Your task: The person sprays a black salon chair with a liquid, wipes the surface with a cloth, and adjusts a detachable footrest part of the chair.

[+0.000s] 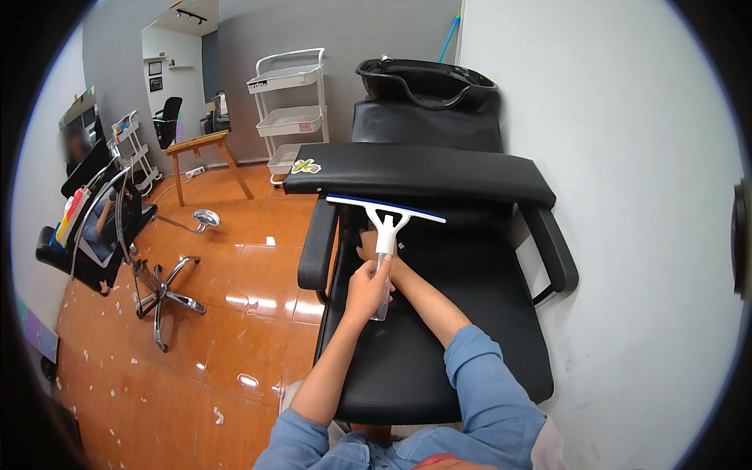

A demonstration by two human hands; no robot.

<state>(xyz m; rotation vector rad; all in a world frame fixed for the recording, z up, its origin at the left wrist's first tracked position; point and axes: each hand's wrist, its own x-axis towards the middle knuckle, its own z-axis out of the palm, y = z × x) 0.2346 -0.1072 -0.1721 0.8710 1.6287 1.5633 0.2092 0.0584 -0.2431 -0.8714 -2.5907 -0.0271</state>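
Head view: squeegee (386, 222) in left hand (368, 291) (upright).

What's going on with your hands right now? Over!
Left hand gripping squeegee by its handle, blade up near backrest. Right hand flat on black salon chair seat, behind squeegee. Nothing blocking.

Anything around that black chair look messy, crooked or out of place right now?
Yes. White scraps litter the orange floor left of the black chair. The left hand holds a squeegee over the seat; the right hand sits behind it. Nothing looks broken.
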